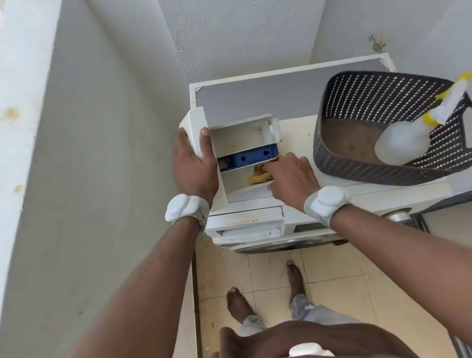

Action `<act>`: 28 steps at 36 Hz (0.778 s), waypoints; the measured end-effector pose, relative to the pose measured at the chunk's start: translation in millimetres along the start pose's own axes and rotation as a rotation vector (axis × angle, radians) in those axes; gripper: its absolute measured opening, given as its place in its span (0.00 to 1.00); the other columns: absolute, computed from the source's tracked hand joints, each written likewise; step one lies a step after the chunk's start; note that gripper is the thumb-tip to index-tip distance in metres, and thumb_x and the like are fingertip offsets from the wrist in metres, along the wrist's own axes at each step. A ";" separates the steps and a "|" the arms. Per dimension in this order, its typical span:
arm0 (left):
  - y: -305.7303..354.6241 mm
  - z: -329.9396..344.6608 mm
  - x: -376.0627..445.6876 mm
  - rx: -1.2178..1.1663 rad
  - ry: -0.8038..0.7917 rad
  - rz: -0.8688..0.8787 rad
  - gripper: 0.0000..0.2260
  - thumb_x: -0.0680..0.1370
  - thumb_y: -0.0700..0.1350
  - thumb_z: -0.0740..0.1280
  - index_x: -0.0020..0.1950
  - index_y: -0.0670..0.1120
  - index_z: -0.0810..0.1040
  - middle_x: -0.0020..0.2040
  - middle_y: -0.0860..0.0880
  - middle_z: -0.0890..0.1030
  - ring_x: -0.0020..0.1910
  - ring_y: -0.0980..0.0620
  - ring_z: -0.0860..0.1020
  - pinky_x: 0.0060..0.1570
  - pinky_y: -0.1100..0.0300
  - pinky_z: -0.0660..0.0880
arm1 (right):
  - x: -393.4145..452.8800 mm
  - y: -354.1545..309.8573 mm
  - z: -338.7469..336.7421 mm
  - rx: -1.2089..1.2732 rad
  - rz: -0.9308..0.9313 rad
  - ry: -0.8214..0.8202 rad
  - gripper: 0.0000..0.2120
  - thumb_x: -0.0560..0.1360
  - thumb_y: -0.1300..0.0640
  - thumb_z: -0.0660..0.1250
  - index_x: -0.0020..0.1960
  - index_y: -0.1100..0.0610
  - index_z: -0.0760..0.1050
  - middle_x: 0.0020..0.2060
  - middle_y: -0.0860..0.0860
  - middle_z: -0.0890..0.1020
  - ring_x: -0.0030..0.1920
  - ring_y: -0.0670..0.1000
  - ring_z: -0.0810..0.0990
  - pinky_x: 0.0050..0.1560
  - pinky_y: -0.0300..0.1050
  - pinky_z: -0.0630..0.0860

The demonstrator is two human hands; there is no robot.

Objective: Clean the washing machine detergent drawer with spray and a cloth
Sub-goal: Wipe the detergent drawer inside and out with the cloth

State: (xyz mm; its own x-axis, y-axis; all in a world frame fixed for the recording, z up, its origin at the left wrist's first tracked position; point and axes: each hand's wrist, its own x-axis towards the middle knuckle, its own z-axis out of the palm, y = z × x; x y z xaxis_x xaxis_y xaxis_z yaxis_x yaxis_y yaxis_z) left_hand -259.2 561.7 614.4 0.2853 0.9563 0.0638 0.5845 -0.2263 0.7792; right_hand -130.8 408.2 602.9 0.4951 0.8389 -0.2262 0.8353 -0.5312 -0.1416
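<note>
Nearest the camera, two bare feet [294, 280] stand on a pale tiled floor [361, 276], just in front of the washer [360, 201]. Both forearms reach forward over the machine, each with a white band [184, 206] at the wrist.

The drawer [242, 145] is out of its slot and rests on the washer's top, at the left front corner. The open slot [247, 231] shows in the front panel below it. The left hand [194, 166] grips the drawer's white front panel, thumb on the inner face and fingers wrapped round the outer side, so the drawer sits tilted with its compartments facing up. A blue insert [250, 156] lies across the middle, with one white compartment beyond it and another nearer the person.

The right hand [291, 176] reaches into the nearer compartment, fingers curled and closed on a yellow cloth [259, 174], which is bunched against the compartment's floor beside the blue insert. Most of the cloth is hidden under the fingers.

Farther right on the washer top sits a dark perforated basket [367, 92] with a loop handle. A white spray bottle [404, 141] with yellow trim leans inside it, the nozzle pointing up over the rim. The basket is near the drawer but apart from it.

Grey walls [238, 22] close in behind and on both sides.
</note>
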 end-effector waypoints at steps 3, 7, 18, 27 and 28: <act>1.2 1.4 0.3 0.008 0.012 0.002 0.29 0.83 0.66 0.55 0.76 0.49 0.69 0.63 0.45 0.81 0.60 0.40 0.78 0.55 0.52 0.72 | -13.2 -4.9 9.5 0.159 0.002 0.084 0.09 0.78 0.57 0.68 0.56 0.50 0.83 0.50 0.54 0.81 0.60 0.59 0.72 0.50 0.50 0.66; 0.0 1.9 -2.6 0.029 0.014 0.008 0.28 0.84 0.65 0.55 0.76 0.48 0.69 0.63 0.44 0.82 0.60 0.40 0.79 0.54 0.52 0.72 | -29.5 -54.6 14.7 0.299 -0.056 0.231 0.07 0.73 0.62 0.71 0.46 0.52 0.85 0.41 0.54 0.80 0.52 0.59 0.74 0.51 0.52 0.70; 6.0 -12.2 6.2 -0.018 -0.004 0.032 0.30 0.83 0.68 0.54 0.75 0.48 0.70 0.63 0.44 0.82 0.60 0.39 0.79 0.57 0.48 0.75 | -42.6 -10.7 18.6 -0.093 -0.008 0.334 0.25 0.73 0.69 0.60 0.65 0.49 0.76 0.54 0.48 0.84 0.50 0.57 0.74 0.45 0.52 0.64; 7.4 -11.4 -7.9 -0.023 -0.055 0.041 0.26 0.85 0.65 0.57 0.77 0.50 0.70 0.65 0.46 0.82 0.61 0.41 0.79 0.54 0.55 0.71 | -52.5 -15.1 -6.8 0.334 0.215 0.481 0.12 0.78 0.58 0.69 0.58 0.47 0.84 0.35 0.51 0.80 0.43 0.55 0.75 0.46 0.51 0.70; 8.1 -11.7 -5.6 -0.017 -0.045 0.044 0.26 0.85 0.65 0.58 0.77 0.50 0.70 0.66 0.45 0.82 0.62 0.40 0.79 0.54 0.56 0.70 | -48.8 -18.9 -14.9 0.382 0.230 0.546 0.11 0.78 0.56 0.69 0.58 0.46 0.84 0.36 0.50 0.81 0.43 0.55 0.76 0.48 0.52 0.70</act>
State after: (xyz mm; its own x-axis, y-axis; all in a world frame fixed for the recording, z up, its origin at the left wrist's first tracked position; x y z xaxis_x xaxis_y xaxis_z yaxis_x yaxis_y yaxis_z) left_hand -265.0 556.6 627.6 0.3442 0.9362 0.0708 0.5578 -0.2645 0.7867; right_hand -167.2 379.1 631.0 0.7817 0.5869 0.2112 0.6024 -0.6225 -0.4996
